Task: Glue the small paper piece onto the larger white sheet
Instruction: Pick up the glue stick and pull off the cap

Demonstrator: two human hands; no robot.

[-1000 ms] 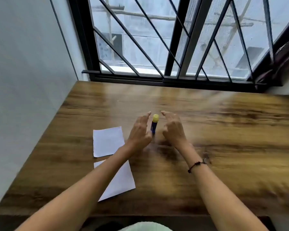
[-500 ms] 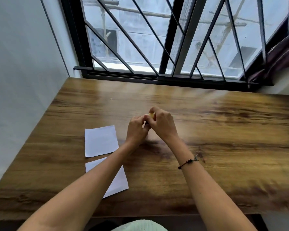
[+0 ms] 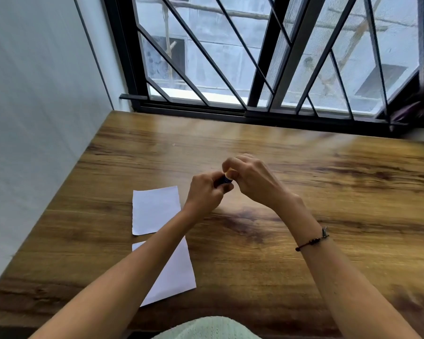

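A blue glue stick (image 3: pixel 222 179) with a yellow cap is held above the wooden table (image 3: pixel 304 192) between both hands. My left hand (image 3: pixel 206 194) grips its blue body. My right hand (image 3: pixel 250 177) pinches the yellow cap end. Most of the stick is hidden by my fingers. The small paper piece (image 3: pixel 156 210) lies flat to the left of my hands. The larger white sheet (image 3: pixel 174 272) lies nearer to me, partly covered by my left forearm.
A white wall runs along the table's left side. A window with black metal bars (image 3: pixel 267 69) closes the far edge. Bare wood stretches to the right of my hands. A black cord bracelet (image 3: pixel 312 241) sits on my right wrist.
The glue stick stood on the table with my open hands on either side. Both hands have closed on it and lifted it, the right one on the cap.
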